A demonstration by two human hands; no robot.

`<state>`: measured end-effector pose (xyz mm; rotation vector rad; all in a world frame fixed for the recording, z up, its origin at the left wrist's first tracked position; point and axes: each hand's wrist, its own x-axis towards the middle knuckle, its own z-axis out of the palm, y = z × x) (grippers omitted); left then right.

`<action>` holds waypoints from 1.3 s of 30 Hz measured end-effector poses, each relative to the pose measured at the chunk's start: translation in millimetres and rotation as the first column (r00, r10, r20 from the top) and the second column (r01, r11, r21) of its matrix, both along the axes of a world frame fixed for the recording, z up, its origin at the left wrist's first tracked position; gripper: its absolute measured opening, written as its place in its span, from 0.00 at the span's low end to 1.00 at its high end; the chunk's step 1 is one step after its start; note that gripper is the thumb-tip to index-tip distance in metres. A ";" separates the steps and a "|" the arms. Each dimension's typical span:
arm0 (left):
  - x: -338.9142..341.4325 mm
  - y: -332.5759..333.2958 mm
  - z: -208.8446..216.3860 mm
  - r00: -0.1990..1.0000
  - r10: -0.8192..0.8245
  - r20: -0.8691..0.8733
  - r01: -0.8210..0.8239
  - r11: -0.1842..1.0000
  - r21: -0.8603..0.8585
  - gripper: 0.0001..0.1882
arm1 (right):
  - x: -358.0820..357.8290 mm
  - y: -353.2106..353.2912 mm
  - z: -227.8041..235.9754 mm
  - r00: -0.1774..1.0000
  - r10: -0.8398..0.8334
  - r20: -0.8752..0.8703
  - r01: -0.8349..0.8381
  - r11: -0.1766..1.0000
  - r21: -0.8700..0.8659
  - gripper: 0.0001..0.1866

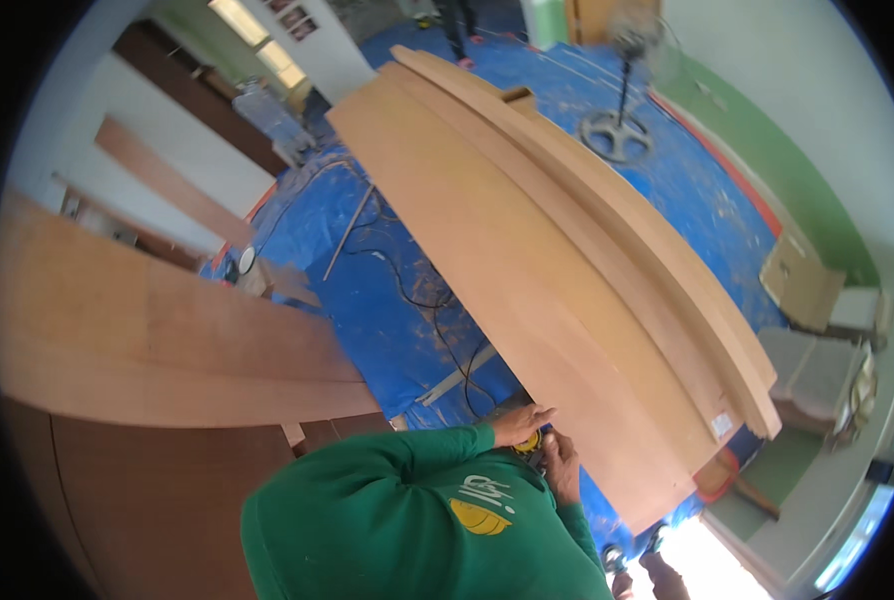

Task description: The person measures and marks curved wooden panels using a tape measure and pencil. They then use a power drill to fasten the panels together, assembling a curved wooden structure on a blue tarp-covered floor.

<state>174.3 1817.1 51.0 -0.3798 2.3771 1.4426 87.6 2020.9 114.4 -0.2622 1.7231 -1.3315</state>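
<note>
My left hand (519, 425) reaches in front of my chest. Its fingers stretch out to the near edge of a long pale wooden panel (527, 270). Just below it, my right hand (563, 468) curls round a small yellow and dark tool (529, 443) close to the same edge. The tool sits between both hands, partly covered, so its exact kind cannot be made out. Long narrow wooden boards (607, 160) lie along the panel's far right side.
A curved wooden sheet (167, 320) rests on brown boards (167, 490) at the left. Blue sheeting (367, 320) with a dark cable (399, 275) covers the floor. A standing fan (617, 130) is at the far right, a cardboard box (802, 280) by the right wall.
</note>
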 end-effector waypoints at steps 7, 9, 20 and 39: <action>61.6 5.9 107.1 0.704 0.544 0.456 -0.710 0.555 0.434 0.46 | 18.2 -38.9 2.1 0.899 0.433 -0.069 -0.437 0.897 -0.060 0.28; 84.0 -9.1 99.6 0.672 0.571 0.472 -0.727 0.629 0.274 0.46 | 22.1 -60.7 8.4 0.876 0.482 -0.011 -0.483 0.875 -0.028 0.27; 340.5 -124.3 -73.3 0.254 0.934 0.253 -0.887 0.329 -0.325 0.38 | -36.5 -192.1 -27.0 0.844 0.493 -0.213 -0.434 0.860 0.269 0.21; 528.1 -312.3 -142.4 -0.209 0.456 0.865 -0.822 -0.562 0.098 0.16 | -76.5 -547.5 -76.7 0.367 0.642 -0.673 -0.135 0.753 0.644 0.23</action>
